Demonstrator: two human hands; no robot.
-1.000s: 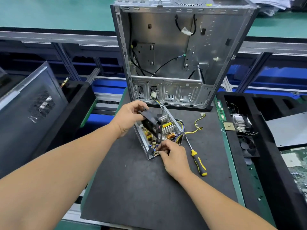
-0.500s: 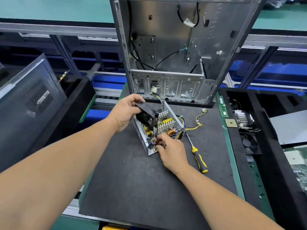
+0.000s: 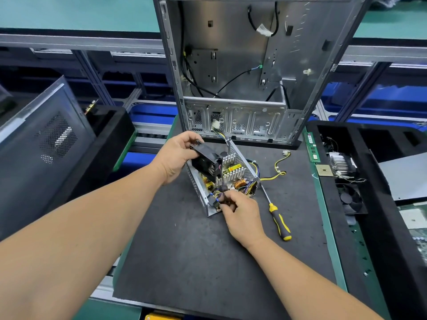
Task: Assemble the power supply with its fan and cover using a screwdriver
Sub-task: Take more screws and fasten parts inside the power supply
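Standing upright at the far edge of your dark work mat [image 3: 184,262], an empty computer case [image 3: 242,65] faces you with its side open. Just in front of it on the mat sits the open power supply [image 3: 231,179], cover off, circuit board exposed. Your left hand [image 3: 175,158] grips the black fan [image 3: 205,158] over the housing. Your right hand [image 3: 240,211] pinches wiring at the near corner. Beside it lies the yellow-and-black screwdriver [image 3: 277,215], untouched.

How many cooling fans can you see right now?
2. One fan is gripped by the left hand over the open power supply; a second fan lies in the black tray on the right. Others may be hidden.
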